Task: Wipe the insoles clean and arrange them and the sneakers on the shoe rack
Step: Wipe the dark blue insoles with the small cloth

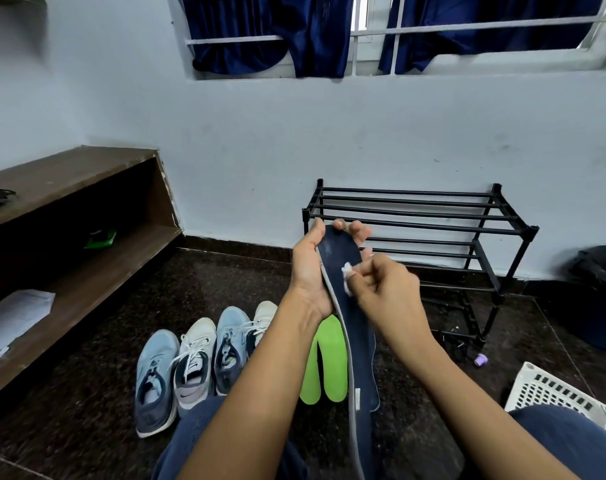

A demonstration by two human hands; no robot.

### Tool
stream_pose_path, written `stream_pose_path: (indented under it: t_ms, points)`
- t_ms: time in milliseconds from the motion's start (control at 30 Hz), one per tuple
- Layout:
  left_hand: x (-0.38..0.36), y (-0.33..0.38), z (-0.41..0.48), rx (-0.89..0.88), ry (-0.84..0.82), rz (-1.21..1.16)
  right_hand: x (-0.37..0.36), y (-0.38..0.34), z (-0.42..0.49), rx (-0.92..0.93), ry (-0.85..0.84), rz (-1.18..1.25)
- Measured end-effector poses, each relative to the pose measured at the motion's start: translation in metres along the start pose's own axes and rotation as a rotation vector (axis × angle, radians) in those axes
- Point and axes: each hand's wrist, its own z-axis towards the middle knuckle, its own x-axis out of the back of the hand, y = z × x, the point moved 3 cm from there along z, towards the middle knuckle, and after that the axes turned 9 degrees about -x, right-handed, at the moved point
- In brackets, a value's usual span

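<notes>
My left hand point(310, 268) grips the toe end of a long navy insole point(358, 341), thumb on its left edge and fingertips curled over the top. My right hand point(384, 289) pinches a small white wipe point(347, 273) and presses it on the insole's upper part. Two bright green insoles point(324, 365) lie on the floor behind it. Several sneakers stand in a row on the floor: a light blue one point(154, 379), a white one point(194, 365), another blue one point(230, 348) and a white one point(263, 318) partly hidden by my left arm. The black shoe rack point(433, 220) stands bare against the wall.
A brown wooden shelf unit point(87, 216) runs along the left with papers and a green item on it. A white plastic basket point(558, 393) sits at the lower right, a black bag point(599, 268) by the right wall. A small purple cap point(480, 359) lies near the rack's foot.
</notes>
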Motion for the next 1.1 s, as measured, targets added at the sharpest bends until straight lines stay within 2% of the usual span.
stream_pose_path:
  t_ms: [100, 200, 400, 467, 533, 667, 767, 967, 1100]
  points:
    - [0.008, 0.011, 0.006, -0.057, 0.021, 0.015, -0.009, 0.003, -0.009, -0.074, -0.127, -0.041]
    - [0.010, 0.013, 0.005, -0.077, 0.046, 0.021, -0.011, 0.002, -0.010, -0.057, -0.121, -0.020]
    - [-0.001, -0.014, -0.007, 0.120, 0.007, 0.038, 0.001, -0.005, 0.005, 0.235, 0.233, -0.058]
    - [-0.003, -0.019, -0.009, 0.181, -0.002, 0.073, 0.006, -0.009, 0.005, 0.262, 0.296, -0.029]
    - [-0.003, -0.021, -0.006, 0.172, 0.011, 0.091, 0.007, -0.012, 0.000, 0.199, 0.240, 0.026]
    - [0.001, -0.009, -0.001, 0.107, 0.028, 0.037, 0.001, -0.015, -0.012, 0.077, -0.036, 0.091]
    - [0.005, -0.001, 0.001, 0.065, 0.037, 0.049, -0.005, -0.014, -0.016, 0.089, -0.083, 0.112]
    - [0.006, -0.019, -0.002, 0.123, 0.045, 0.094, -0.002, -0.010, -0.004, 0.305, 0.175, -0.031]
    - [0.003, -0.030, -0.003, 0.224, 0.042, 0.157, 0.006, -0.007, 0.007, 0.277, 0.347, -0.074]
